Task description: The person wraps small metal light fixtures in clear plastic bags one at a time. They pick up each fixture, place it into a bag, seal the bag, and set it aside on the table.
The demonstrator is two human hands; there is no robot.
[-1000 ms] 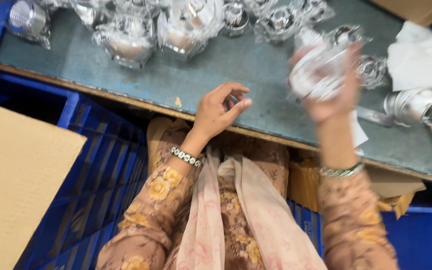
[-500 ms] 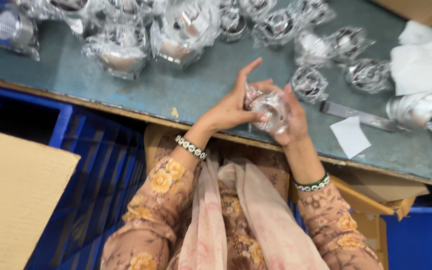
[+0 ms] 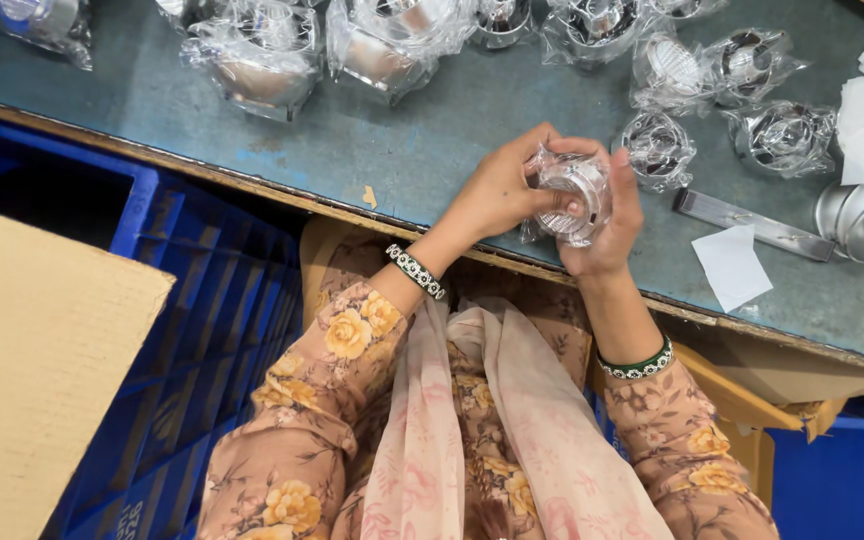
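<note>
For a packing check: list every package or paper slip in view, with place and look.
Bagged metal part: held in both hands, shiny, clear plastic.
Bagged parts: along table's far edge, clear wrap.
White paper slip: right, on table.
Cardboard sheet: lower left, tan.
Blue crate: under table.

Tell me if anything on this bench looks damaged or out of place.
The bench has worn paint and a chipped, ragged front edge left of the hands. Otherwise nothing stands out: the left hand and right hand hold one bagged shiny metal part, and similar bagged parts lie nearby.
</note>
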